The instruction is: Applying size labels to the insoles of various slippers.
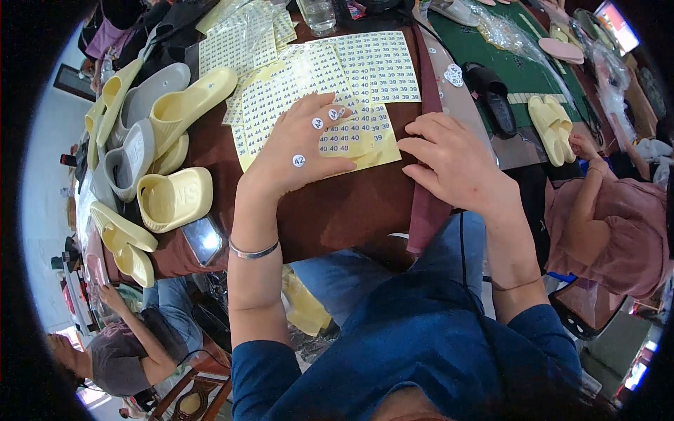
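Note:
My left hand (298, 147) lies flat on a yellow sheet of small round white number stickers (309, 88), fingers spread. Three round stickers cling to the back of that hand and its fingers. My right hand (453, 165) rests at the sheet's right edge, fingers curled, fingertips touching the sheet's corner near the brown table (344, 207). I cannot see anything held in it. More sticker sheets (379, 63) overlap behind.
Pale yellow and grey foam slippers (172, 196) pile at the table's left. A phone (202, 238) lies at the front-left edge. A glass (319, 15) stands at the back. A green mat (523, 70) with yellow, black and pink slippers is at the right. Other people sit at the right and lower left.

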{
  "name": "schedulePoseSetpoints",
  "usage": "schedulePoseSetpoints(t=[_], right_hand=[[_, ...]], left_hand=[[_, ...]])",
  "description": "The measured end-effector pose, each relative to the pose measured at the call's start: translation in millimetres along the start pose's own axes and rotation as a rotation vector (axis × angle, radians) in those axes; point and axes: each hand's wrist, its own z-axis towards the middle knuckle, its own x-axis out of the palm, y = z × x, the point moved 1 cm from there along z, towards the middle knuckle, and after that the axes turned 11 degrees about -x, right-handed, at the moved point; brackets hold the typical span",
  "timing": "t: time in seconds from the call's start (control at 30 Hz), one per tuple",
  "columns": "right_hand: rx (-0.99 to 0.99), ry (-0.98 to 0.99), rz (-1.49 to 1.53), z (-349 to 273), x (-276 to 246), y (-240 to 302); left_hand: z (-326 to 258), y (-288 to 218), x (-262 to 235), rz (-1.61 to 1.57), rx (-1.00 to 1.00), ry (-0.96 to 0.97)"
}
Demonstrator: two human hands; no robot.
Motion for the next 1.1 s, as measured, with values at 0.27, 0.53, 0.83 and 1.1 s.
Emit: schedulePoseSetpoints(t=[0.27, 0.53, 0.83, 1.1], right_hand=[[-0.104, 0.177, -0.127, 13, 1, -3], [-0.261, 0.183, -0.284, 21, 8, -3], [-0.247, 0.136, -0.187, 13, 2, 13], [-0.254, 0.105, -0.079, -10, -6, 53]], left_hand=[[5, 0, -1, 0.006, -0.109, -0.077], [6, 0, -1, -0.014, -0.149, -0.121], [2, -4, 9, 0.05, -0.036, -0.117], [4, 2, 11, 0.064, -0.025, -0.144]])
